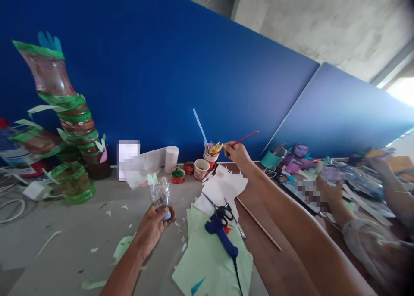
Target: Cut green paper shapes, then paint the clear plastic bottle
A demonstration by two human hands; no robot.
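My left hand [154, 227] is closed around a small transparent plastic bottle piece [161, 190]. A light blue patch shows at its lower end, beside my fingers. My right hand [237, 153] pinches a thin red paintbrush [247, 137], its handle slanting up to the right. The brush's lower end points toward a red and white cup [211, 160] with yellow plastic forks and a straw standing in it. Just left of that cup are a patterned paper cup [201, 170], a small pot of green paint [177, 175] and a dark red pot [189, 168].
Scissors [221, 214] and a blue glue gun [226, 242] lie on pale green paper [207, 266], near a wooden stick [258, 222]. A tall bottle construction [79, 119] stands at left against the blue partition [145, 72]. Another person's hands [330, 190] work at right.
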